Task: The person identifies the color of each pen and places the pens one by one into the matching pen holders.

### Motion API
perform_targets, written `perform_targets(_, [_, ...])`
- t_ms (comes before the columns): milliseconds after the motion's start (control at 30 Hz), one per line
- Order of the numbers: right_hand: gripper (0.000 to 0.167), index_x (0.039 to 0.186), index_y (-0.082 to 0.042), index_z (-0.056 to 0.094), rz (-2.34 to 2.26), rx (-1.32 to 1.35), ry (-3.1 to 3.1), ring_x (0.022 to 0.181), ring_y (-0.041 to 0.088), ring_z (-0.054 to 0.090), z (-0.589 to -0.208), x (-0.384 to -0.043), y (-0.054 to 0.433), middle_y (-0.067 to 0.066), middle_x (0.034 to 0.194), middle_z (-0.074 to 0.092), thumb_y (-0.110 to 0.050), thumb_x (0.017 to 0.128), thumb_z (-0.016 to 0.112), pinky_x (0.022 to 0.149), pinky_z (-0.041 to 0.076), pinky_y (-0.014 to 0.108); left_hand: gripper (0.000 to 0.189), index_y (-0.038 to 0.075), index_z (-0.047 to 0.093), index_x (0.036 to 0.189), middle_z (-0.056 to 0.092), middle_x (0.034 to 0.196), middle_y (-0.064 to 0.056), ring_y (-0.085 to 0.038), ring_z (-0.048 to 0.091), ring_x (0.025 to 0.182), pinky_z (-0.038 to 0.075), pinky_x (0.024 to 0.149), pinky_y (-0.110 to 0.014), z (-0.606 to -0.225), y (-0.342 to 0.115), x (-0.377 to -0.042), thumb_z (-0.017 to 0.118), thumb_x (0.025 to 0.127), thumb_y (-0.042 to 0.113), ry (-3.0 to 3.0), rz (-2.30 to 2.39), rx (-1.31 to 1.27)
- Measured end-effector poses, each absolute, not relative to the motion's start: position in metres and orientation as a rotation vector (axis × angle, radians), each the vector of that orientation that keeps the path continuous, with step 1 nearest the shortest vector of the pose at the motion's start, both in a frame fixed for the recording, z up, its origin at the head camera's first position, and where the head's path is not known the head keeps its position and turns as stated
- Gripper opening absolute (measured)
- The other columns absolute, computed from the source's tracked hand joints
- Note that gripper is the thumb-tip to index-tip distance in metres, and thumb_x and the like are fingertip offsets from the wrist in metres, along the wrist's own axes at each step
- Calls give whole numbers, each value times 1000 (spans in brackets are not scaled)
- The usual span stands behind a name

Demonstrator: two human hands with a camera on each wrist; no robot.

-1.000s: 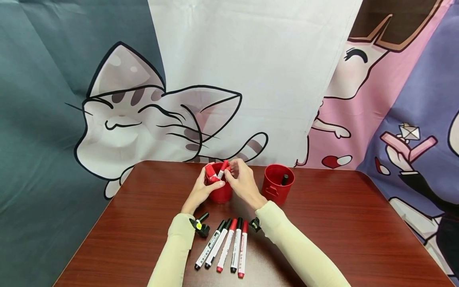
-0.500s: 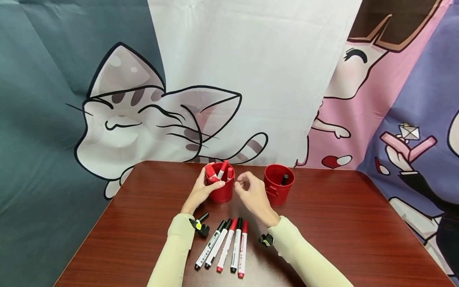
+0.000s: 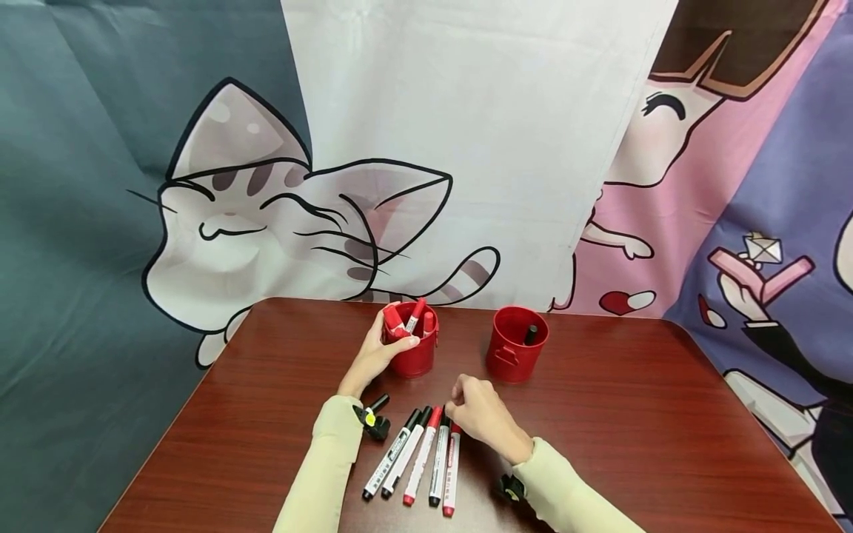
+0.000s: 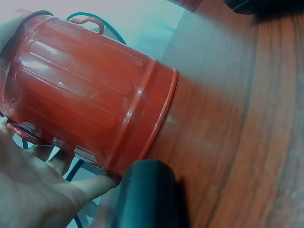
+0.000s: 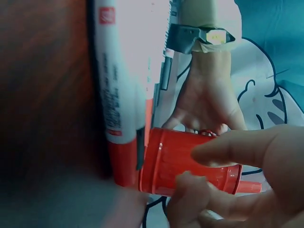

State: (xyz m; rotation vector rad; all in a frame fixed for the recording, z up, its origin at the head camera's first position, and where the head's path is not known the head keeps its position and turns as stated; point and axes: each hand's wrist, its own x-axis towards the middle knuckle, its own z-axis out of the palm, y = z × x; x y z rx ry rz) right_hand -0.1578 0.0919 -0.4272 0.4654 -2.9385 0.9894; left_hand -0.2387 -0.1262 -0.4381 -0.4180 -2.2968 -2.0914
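My left hand (image 3: pixel 369 359) grips the left red bucket (image 3: pixel 413 361), thumb over its near rim and fingers around its side. Several red-capped markers (image 3: pixel 416 314) stick up out of this bucket. In the left wrist view the bucket's ribbed wall (image 4: pixel 80 85) fills the upper left. My right hand (image 3: pixel 486 411) is over the cap ends of a row of markers, its fingers bent. Nearest to it are a red-capped marker (image 3: pixel 452 470) and a black-capped marker (image 3: pixel 439 459). In the right wrist view, thumb and fingers are apart with nothing between them.
A second red bucket (image 3: pixel 509 363) stands to the right, with one black-capped marker (image 3: pixel 530 334) inside. More markers (image 3: pixel 393 459) lie side by side to the left in the row. The wooden table (image 3: pixel 633 414) ends at a printed cloth backdrop (image 3: pixel 520 148).
My right hand has left the left bucket's rim and come back toward me to the marker row. A red-capped marker now stands at that bucket's right side. My left hand stays on the bucket.
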Motion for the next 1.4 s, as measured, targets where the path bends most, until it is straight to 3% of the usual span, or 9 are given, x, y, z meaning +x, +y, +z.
perform_targets(167, [20,68,-12,48,868,361,-3090,49,14,41,-430,-149,95,-1,56,42,-16,72,66,44,32,28,78,18,25,143,43,134,-4,-21,42,120,38,98,-41,-438,-127,-238,70,80,24,-2306,-2105,-412])
perform_targets(467, [36,54,-13,42,754,287,-3258,46,14,32,-433,-142,97,-2,54,33,-27,71,70,41,27,30,76,32,30,139,44,131,4,-19,41,119,38,97,-45,-455,-130,-250,73,76,33,-2330,-2092,-340])
perform_targets(1000, [24,57,-13,44,577,376,-3212,50,18,42,-432,-136,99,1,55,42,-15,68,65,44,33,34,72,41,32,135,44,130,8,-16,40,119,40,96,-45,-462,-130,-256,73,75,39,-2306,-2060,-341])
perform_targets(1400, [20,63,-11,44,806,455,-3130,47,12,37,-433,-140,105,-2,55,37,-13,72,62,41,32,26,79,34,29,139,43,130,8,-16,40,120,40,96,-44,-467,-128,-255,74,75,38,-2297,-2064,-335])
